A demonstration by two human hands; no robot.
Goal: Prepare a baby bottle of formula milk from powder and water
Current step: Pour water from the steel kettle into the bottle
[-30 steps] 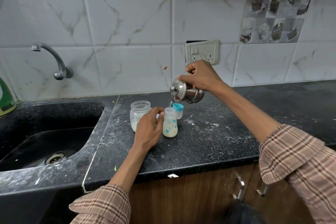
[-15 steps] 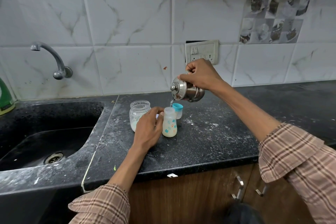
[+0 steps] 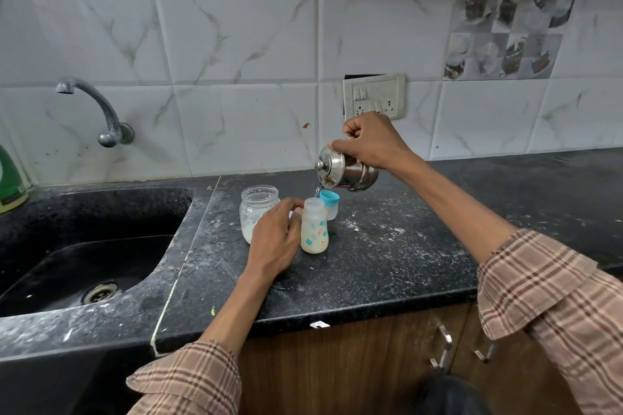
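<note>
A small baby bottle (image 3: 314,226) with printed figures stands upright and uncapped on the black countertop (image 3: 387,253), holding milky liquid. My left hand (image 3: 274,239) grips its left side. My right hand (image 3: 369,140) holds a steel kettle (image 3: 347,170) tilted to the left above the bottle, and a thin stream of water (image 3: 317,192) falls from its spout into the bottle's mouth. The bottle's teal-rimmed cap (image 3: 329,203) stands just behind the bottle. A glass jar (image 3: 258,212) with white powder sits open to the left, partly hidden by my left hand.
A black sink (image 3: 84,253) with a drain lies left of the counter, a wall tap (image 3: 97,111) above it. A green bottle (image 3: 10,178) stands at the far left edge. A socket plate (image 3: 374,96) is on the tiled wall. Powder is scattered over the counter.
Both hands hold nearly the same pose. The kettle stays tilted over the bottle while water keeps running into it.
</note>
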